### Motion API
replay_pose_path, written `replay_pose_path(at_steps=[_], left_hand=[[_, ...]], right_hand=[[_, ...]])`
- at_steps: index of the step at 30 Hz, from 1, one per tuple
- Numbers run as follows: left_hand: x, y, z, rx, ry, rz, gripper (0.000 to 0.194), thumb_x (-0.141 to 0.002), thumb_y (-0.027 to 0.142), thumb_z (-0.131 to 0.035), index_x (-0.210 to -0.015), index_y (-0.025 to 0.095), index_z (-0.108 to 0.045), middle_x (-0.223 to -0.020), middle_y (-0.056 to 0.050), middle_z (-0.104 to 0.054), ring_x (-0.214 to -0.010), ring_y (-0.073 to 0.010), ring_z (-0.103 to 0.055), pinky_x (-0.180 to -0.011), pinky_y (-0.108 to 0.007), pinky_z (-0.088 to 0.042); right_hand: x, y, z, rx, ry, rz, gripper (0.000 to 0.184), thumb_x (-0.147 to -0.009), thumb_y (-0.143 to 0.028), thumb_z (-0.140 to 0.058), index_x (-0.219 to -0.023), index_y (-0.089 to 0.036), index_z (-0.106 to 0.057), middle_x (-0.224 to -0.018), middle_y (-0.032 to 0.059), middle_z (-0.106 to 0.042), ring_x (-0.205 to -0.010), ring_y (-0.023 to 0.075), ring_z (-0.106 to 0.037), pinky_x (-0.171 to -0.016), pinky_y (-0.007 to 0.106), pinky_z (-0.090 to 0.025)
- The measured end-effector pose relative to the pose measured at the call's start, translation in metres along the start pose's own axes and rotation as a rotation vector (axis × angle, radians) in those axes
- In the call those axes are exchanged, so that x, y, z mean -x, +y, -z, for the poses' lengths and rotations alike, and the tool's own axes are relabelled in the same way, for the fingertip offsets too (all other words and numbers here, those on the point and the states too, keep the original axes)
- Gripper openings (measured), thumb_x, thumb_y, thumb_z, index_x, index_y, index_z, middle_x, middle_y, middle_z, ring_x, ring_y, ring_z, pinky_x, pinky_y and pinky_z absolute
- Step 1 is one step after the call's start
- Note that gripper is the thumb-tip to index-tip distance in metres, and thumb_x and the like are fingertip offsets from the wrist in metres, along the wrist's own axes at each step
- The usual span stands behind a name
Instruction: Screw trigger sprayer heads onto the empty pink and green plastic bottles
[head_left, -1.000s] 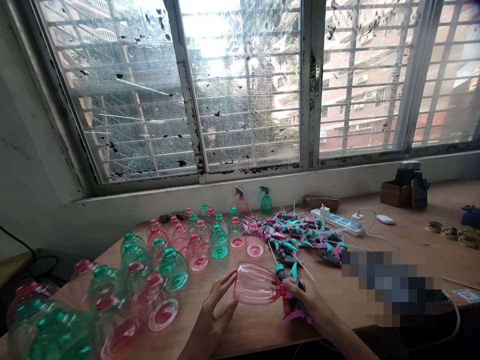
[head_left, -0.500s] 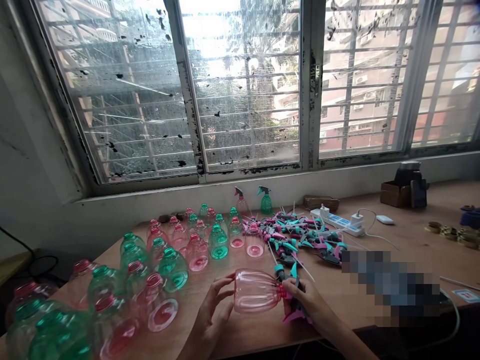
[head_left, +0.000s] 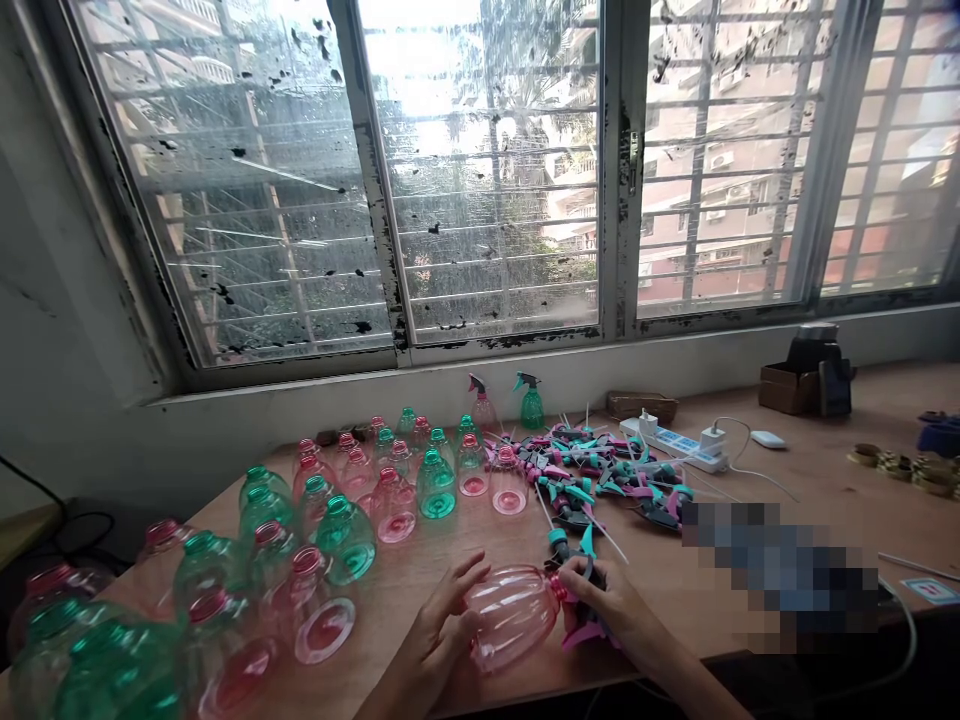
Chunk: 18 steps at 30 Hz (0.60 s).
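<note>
A clear pink spray bottle (head_left: pixel 514 612) lies sideways in the air just above the table's front part, its base toward the left and its neck toward the right. My left hand (head_left: pixel 439 630) curls round the base, fingers over the top and thumb against the near side. With thumb and fingers pinched at the neck, my right hand (head_left: pixel 619 605) grips a dark spray head with a pink trigger (head_left: pixel 589 632); the palm hides much of it. Just behind that hand is another spray head with a turquoise trigger (head_left: pixel 587 543).
Rows of pink and green bottles without heads (head_left: pixel 345 540) stand on the left. A heap of spray heads (head_left: pixel 592 465) lies in the middle. Two headed bottles (head_left: pixel 532 405) stand by the window wall. A power strip (head_left: pixel 675 443), a cardboard box (head_left: pixel 789 388) and a blurred-out patch are on the right.
The bottle's base has dipped and swung toward me, tilting the bottle. My left hand has moved slightly right, its fingers now closer round the base. My right hand stays at the neck.
</note>
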<state>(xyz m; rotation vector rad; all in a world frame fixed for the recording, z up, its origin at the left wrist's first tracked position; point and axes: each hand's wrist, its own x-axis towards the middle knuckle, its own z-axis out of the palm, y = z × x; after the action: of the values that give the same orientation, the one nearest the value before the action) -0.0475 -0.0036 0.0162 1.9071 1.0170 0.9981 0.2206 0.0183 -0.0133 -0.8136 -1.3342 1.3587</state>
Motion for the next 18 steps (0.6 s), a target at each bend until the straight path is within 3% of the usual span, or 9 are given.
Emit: replay_pose_path(at_steps=[4, 9, 11, 18], left_hand=[[-0.002, -0.021, -0.002, 0.163, -0.005, 0.058, 0.06, -0.093, 0.056, -0.054, -0.147, 0.033, -0.045, -0.149, -0.008, -0.056, -0.133, -0.0345, -0.055, -0.108, -0.05, -0.047], [-0.002, -0.042, 0.001, 0.036, 0.027, 0.156, 0.065, -0.09, 0.058, -0.058, -0.146, 0.028, -0.048, -0.152, -0.009, -0.054, -0.142, -0.036, -0.043, -0.121, -0.055, -0.027], [-0.002, -0.045, 0.003, -0.008, 0.022, 0.165, 0.064, -0.09, 0.06, -0.057, -0.145, 0.027, -0.051, -0.152, -0.009, -0.054, -0.142, -0.0368, -0.044, -0.122, -0.056, -0.025], [-0.002, -0.037, 0.0, 0.095, -0.04, 0.126, 0.071, -0.086, 0.059, -0.063, -0.147, 0.027, -0.046, -0.139, -0.01, -0.065, -0.127, -0.0358, -0.06, -0.112, -0.048, -0.044]], right_hand=[[0.0, -0.001, -0.001, 0.016, 0.006, 0.003, 0.049, -0.079, -0.065, -0.07, -0.069, -0.018, -0.058, -0.052, -0.0005, -0.066, -0.047, 0.0141, -0.057, -0.051, 0.026, -0.04], [0.0, 0.0, 0.0, 0.018, 0.017, 0.001, 0.048, -0.08, -0.064, -0.07, -0.071, -0.018, -0.059, -0.052, 0.0001, -0.067, -0.047, 0.014, -0.056, -0.051, 0.025, -0.039], [0.0, 0.001, 0.0, 0.024, 0.023, 0.007, 0.048, -0.081, -0.063, -0.069, -0.071, -0.018, -0.059, -0.052, 0.0001, -0.066, -0.047, 0.0136, -0.055, -0.05, 0.025, -0.039], [-0.001, 0.0, -0.001, 0.009, 0.043, -0.003, 0.049, -0.076, -0.063, -0.075, -0.081, -0.017, -0.063, -0.061, 0.0008, -0.068, -0.055, 0.0163, -0.06, -0.055, 0.027, -0.047]])
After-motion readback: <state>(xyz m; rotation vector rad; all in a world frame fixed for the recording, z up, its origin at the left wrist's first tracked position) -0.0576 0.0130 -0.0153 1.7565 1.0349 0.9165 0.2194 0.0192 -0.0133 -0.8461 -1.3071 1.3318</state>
